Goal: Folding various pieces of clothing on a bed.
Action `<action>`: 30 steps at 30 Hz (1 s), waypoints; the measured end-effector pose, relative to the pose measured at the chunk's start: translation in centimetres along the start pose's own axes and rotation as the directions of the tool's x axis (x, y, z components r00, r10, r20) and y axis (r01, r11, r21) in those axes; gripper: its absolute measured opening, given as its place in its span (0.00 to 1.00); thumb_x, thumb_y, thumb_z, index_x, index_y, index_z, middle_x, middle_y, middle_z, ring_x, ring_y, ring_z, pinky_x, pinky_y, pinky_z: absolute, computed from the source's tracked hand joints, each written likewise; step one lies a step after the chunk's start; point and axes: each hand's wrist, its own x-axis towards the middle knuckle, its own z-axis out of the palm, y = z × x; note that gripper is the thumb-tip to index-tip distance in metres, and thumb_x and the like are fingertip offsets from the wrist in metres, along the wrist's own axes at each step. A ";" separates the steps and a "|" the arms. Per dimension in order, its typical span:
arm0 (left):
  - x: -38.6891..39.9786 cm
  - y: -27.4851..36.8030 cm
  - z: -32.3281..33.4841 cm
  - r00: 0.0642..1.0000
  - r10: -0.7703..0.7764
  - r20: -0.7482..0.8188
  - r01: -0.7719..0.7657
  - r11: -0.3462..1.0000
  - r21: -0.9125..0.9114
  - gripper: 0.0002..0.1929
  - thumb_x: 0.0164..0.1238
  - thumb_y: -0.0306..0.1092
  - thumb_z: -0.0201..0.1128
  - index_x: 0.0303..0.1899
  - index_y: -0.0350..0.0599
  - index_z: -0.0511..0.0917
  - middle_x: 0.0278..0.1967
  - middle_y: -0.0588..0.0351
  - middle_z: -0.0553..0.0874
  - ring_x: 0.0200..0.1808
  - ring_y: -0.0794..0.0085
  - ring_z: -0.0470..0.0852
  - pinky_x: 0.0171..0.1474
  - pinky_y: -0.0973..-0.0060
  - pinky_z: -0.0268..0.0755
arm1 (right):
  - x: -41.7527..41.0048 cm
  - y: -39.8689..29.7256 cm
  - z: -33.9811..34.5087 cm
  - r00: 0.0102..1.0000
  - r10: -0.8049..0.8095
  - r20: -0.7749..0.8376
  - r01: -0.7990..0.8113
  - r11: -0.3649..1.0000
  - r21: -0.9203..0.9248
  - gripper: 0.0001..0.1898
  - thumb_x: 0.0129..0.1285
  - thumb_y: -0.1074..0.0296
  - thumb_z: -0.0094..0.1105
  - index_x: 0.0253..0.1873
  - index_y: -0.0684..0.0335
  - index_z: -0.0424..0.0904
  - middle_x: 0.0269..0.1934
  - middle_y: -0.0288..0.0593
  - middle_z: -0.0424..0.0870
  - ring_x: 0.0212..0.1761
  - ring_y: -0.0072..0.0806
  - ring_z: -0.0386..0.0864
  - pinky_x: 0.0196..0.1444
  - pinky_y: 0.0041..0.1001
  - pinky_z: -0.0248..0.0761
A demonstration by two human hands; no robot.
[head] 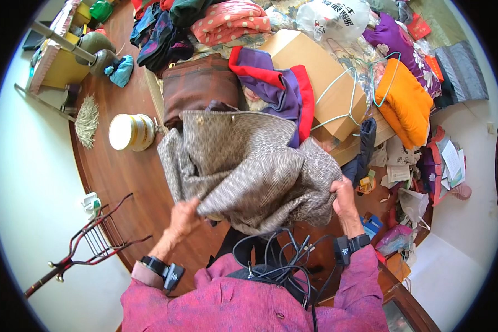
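Note:
A grey-brown woven garment point(257, 174) hangs bunched between my two hands, in front of the bed's edge. My left hand point(184, 216) grips it at the lower left, and my right hand point(342, 193) grips it at the right. Behind it on the bed lie a folded brown plaid cloth point(201, 87) and a purple garment with red trim point(288, 91). A cardboard box point(311, 74) stands beside these, with pale green wire hangers point(350, 112) on it. A folded orange cloth point(402, 103) is further right.
A white bucket point(130, 132) and a mop head point(87, 122) are on the wooden floor at left. A dark coat stand point(83, 245) is at lower left. Papers and bags point(411, 203) litter the right side. Black cables point(282, 253) hang at my waist.

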 end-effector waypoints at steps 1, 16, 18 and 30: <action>0.2 0.0 -0.5 0.993 -0.044 -0.109 0.047 0.999 0.022 0.15 0.42 0.22 0.62 0.36 0.45 0.74 0.24 0.46 0.80 0.30 0.48 0.80 0.32 0.58 0.72 | -1.3 -1.6 -0.1 0.991 -0.051 0.122 0.024 0.976 0.214 0.20 0.44 0.81 0.43 0.44 0.76 0.76 0.41 0.43 0.82 0.37 0.28 0.78 0.44 0.27 0.72; 4.4 7.3 -19.0 0.642 0.168 -0.748 -0.046 0.982 0.181 0.15 0.54 0.25 0.57 0.45 0.44 0.79 0.37 0.44 0.80 0.40 0.49 0.80 0.43 0.61 0.71 | -22.1 -27.7 3.0 0.552 -0.802 0.228 0.832 0.546 -0.095 0.19 0.70 0.62 0.49 0.56 0.73 0.73 0.51 0.49 0.79 0.50 0.30 0.80 0.52 0.27 0.76; 5.7 8.6 -20.5 0.689 0.101 -0.718 0.040 0.983 0.176 0.13 0.57 0.28 0.56 0.45 0.45 0.80 0.36 0.46 0.80 0.40 0.51 0.80 0.42 0.62 0.71 | -22.9 -32.9 4.3 0.683 -0.686 0.251 0.685 0.721 0.108 0.17 0.68 0.64 0.52 0.53 0.73 0.74 0.46 0.51 0.82 0.42 0.31 0.84 0.42 0.26 0.83; 14.3 9.0 -22.4 0.747 0.010 -0.665 -0.388 0.818 -0.424 0.14 0.60 0.24 0.52 0.45 0.41 0.82 0.31 0.45 0.85 0.32 0.69 0.85 0.40 0.72 0.74 | -34.6 -42.5 6.9 0.600 -0.768 0.223 0.623 0.275 -0.732 0.20 0.65 0.58 0.57 0.53 0.70 0.77 0.43 0.42 0.85 0.46 0.25 0.82 0.58 0.23 0.73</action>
